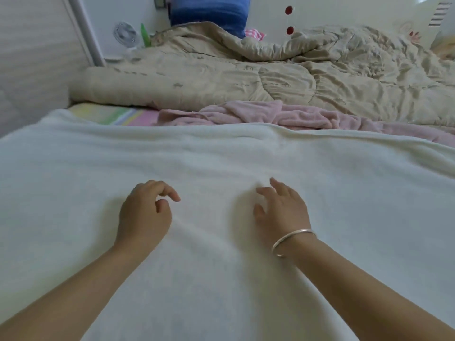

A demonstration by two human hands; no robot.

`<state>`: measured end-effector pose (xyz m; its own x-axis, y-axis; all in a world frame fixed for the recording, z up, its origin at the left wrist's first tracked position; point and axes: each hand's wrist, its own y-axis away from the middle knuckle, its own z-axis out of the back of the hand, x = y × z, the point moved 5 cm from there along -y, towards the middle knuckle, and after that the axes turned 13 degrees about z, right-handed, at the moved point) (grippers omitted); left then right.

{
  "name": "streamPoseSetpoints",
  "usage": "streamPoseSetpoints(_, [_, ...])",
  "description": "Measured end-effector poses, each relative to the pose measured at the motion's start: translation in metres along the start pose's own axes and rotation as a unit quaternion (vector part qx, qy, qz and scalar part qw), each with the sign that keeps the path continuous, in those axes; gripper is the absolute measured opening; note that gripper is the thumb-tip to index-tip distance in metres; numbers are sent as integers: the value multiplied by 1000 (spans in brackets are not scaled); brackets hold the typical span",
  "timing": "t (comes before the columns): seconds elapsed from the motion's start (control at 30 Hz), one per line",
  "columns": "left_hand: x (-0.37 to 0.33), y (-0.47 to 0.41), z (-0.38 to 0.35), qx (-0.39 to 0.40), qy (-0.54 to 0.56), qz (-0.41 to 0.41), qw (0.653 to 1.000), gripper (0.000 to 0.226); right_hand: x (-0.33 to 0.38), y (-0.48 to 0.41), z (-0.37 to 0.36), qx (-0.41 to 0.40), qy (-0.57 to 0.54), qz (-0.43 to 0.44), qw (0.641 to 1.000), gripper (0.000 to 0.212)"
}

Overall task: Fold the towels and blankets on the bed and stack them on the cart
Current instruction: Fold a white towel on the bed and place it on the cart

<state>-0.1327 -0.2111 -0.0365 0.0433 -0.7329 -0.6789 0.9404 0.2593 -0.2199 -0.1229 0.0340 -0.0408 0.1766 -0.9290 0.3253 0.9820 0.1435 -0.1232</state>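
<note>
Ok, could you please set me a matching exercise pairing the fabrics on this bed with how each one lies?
Things:
1. white towel
2. pink towel
3. beige quilt
4. blue pillow

States:
A. upright at the far end
B. spread flat, nearest the camera
C. crumpled in a strip mid-bed
D. heaped across the far part of the bed

Pairs: 1-B, 2-C, 3-D, 4-A.

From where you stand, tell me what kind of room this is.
Most likely a bedroom: a rumpled beige quilt, a blue pillow behind it, and a white blanket spread flat in front.
</note>
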Motion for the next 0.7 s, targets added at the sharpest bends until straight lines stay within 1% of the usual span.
streamPoseSetpoints(0.1, [105, 1, 101, -83, -105, 68, 989, 37, 107, 4, -33, -18, -53, 84, 995, 47])
streamPoseSetpoints(0.13, [142, 1, 141, -115, -157, 88, 977, 34, 148, 4, -44, -29, -75, 108, 991, 46])
streamPoseSetpoints(0.2, [209, -4, 201, -154, -214, 137, 955, 28, 212, 1, -64, -43, -106, 158, 981, 45])
streamPoseSetpoints(0.27, [263, -8, 247, -162, -239, 176, 941, 25, 268, -4, -84, -40, -131, 205, 969, 44])
streamPoseSetpoints(0.33, [316, -2, 294, -195, -256, 208, 924, 23, 332, -7, -109, -20, -153, 241, 958, 43])
streamPoseSetpoints(0.4, [354, 4, 316, -220, -287, 212, 908, 20, 378, -5, -130, 2, -168, 260, 951, 42])
streamPoseSetpoints(0.47, [378, 17, 318, -256, -279, 208, 902, 15, 417, 4, -154, 33, -157, 275, 948, 43])
streamPoseSetpoints(0.53, [390, 22, 311, -274, -263, 194, 905, 13, 441, 17, -176, 55, -89, 277, 955, 44])
streamPoseSetpoints(0.57, [389, 23, 307, -280, -244, 182, 911, 13, 443, 23, -182, 50, -56, 271, 960, 44])
streamPoseSetpoints(0.6, [387, 21, 305, -284, -209, 177, 919, 15, 441, 26, -185, 38, -31, 260, 964, 44])
streamPoseSetpoints(0.63, [390, 19, 310, -283, -162, 188, 927, 17, 446, 28, -186, 26, -9, 255, 967, 44])
streamPoseSetpoints(0.7, [396, 20, 321, -261, -63, 233, 935, 24, 452, 38, -189, 16, 24, 244, 969, 42])
